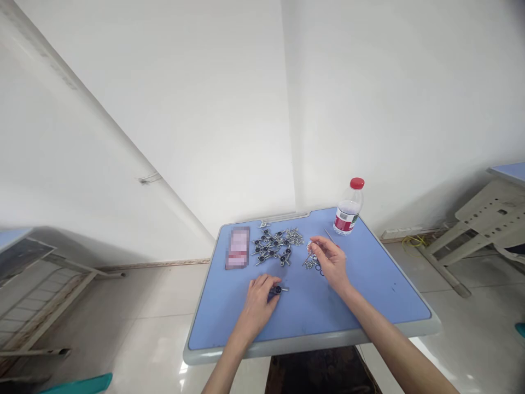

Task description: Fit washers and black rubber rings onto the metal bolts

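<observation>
On the blue worktop (369,284), we record the left hand (257,303) closed over a black-capped fitting (278,290), the right hand (330,262) pinching a small part (309,247) above loose screws (310,264).

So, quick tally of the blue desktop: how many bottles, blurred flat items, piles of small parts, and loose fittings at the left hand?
Clear plastic bottle with red cap: 1
Blurred flat rectangular item: 1
Pile of black-and-silver metal fittings: 1
Pile of small silver nuts and dark rings: 1
Black-and-silver metal fitting at the left hand: 1
Total: 5
</observation>
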{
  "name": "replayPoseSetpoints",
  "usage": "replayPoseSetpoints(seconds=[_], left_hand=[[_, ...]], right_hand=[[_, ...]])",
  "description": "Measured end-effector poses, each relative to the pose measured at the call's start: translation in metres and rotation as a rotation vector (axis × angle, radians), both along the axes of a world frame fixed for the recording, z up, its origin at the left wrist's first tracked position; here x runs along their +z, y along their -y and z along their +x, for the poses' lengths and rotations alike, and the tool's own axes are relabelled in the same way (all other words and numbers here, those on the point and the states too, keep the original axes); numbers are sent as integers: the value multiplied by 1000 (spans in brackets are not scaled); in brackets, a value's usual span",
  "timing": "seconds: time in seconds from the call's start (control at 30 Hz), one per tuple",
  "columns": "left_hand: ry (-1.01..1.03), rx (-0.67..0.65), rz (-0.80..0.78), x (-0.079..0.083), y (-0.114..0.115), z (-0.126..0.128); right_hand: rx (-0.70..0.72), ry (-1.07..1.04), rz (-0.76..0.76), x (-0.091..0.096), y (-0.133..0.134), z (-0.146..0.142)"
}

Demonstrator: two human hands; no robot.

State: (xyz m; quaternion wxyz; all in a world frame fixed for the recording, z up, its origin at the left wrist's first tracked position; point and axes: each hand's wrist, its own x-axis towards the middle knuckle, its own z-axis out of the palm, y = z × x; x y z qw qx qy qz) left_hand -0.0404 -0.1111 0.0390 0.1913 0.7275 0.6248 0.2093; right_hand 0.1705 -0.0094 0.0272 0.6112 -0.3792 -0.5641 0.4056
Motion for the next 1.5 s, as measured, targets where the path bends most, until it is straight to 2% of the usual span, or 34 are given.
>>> replayPoseSetpoints(seconds=[0.23,0.4,0.47,0.57,0.63,0.73,0.8,0.9,1.2,1.33,1.5], left_hand=[[-64,121,51,-6,15,-1],[-137,13,119,-8,20,2],[-154,30,108,-11,24,5],[-105,86,70,-17,32,12],[-7,51,37,-17,39,15],[70,-20,16,-9,42,14],[45,-42,71,0,38,12],[-3,-124,72,8,27,9],[78,-142,68,-17,2,22],[55,-173,86,-16,-7,28],[48,-170,91,-5,-20,31]], right_hand=[[7,-30,-20,-1,0,1],[16,-26,-13,-2,-1,1],[13,-22,-12,-2,-1,1],[14,-24,-15,-2,-1,2],[17,-27,-13,-1,-1,2],[15,-23,-9,-1,-1,2],[18,-20,-4,-2,-1,2],[24,-23,3,-2,-1,2],[17,-28,-17,0,-2,1],[15,-26,-24,-1,-2,1],[1,-18,-24,1,-3,3]])
